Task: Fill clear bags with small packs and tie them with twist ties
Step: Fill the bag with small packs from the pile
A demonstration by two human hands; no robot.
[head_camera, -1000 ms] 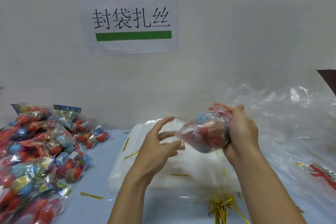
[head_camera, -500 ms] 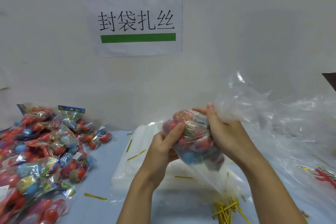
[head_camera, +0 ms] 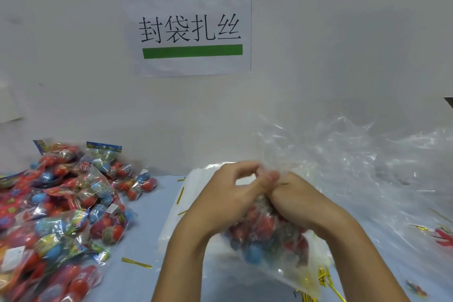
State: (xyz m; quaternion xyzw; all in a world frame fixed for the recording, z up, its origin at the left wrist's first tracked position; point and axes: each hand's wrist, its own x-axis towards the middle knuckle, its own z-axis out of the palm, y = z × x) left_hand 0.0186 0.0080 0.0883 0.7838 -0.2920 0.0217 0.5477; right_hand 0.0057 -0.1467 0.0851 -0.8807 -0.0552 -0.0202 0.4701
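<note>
Now both hands (head_camera: 259, 194) on bag (head_camera: 267, 235)

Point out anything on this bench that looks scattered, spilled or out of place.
Loose gold twist ties lie scattered singly on the blue table and on the stack of clear bags, away from the bunch near the right forearm. Nothing looks damaged.

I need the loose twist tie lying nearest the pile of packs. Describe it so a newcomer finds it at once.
Start at the heap of red and blue packs on the left of the blue table. Just right of its near edge, left of the left hand's forearm, one gold twist tie lies flat and alone, apart from the bundle.
</note>
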